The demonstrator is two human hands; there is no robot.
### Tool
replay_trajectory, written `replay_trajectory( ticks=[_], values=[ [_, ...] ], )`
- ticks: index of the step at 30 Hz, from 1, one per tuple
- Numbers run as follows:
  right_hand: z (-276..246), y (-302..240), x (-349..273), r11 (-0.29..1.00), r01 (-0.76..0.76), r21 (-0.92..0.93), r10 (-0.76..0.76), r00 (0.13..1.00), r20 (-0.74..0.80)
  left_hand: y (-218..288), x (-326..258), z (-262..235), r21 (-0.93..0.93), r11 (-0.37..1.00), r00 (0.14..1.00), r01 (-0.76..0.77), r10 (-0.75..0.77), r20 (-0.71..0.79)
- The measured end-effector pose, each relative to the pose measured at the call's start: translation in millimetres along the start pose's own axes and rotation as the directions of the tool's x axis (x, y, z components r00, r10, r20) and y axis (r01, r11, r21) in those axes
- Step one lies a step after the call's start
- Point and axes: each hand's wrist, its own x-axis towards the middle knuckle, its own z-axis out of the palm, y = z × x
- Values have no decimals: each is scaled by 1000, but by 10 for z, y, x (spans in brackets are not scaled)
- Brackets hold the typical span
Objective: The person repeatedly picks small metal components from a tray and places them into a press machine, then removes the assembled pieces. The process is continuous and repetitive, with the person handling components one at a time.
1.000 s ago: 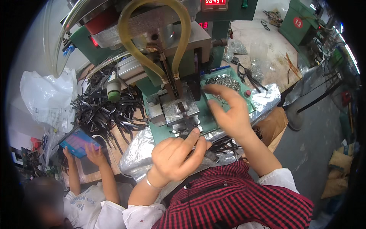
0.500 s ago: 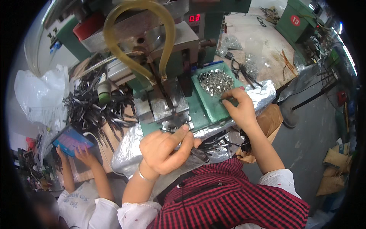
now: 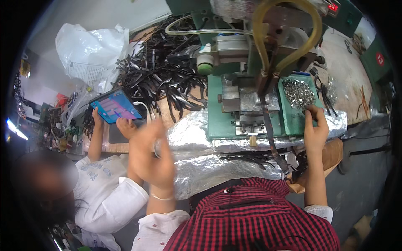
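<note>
My right hand point(image 3: 315, 127) reaches to the green tray point(image 3: 293, 119) on the machine's right side. Its fingertips are pinched together at the near edge of a heap of small shiny metal pieces point(image 3: 298, 93). My left hand point(image 3: 153, 161) is raised at the lower left, away from the machine and smeared by motion, so I cannot see what it holds. The green press machine point(image 3: 217, 121), with a yellow hose loop point(image 3: 289, 50), stands between the hands. Black metal parts point(image 3: 247, 157) lie on the foil just in front of me.
A big pile of black plier-like parts point(image 3: 163, 73) lies left of the machine. Crinkled foil point(image 3: 192, 134) covers the bench's front edge. Another person sits at my left, holding a tablet point(image 3: 115, 106). A white plastic bag point(image 3: 90, 52) lies at the far left.
My left hand has left the front of the machine and swung down to the left. My right hand stays at the tray of metal pieces. The view has turned left.
</note>
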Motion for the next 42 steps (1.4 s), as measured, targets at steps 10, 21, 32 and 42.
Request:
replay_trajectory(
  ticks=[10,21,32,42],
  values=[
    [187,-284,87,990,-23,141,24,1000,-9,-1408,-442,929,662,733,784,157,-500,368],
    [-257,-736,-61,976,169,135,-164,985,-49,-1151,-418,397,546,800,731,249,-525,437],
    [658,-1200,78,773,35,633,-49,999,6,-990,-305,916,-126,844,852,521,-507,129],
    [323,-1696,-4,671,-219,708,-14,951,308,460,225,575,-363,882,941,-300,335,36]
  ],
)
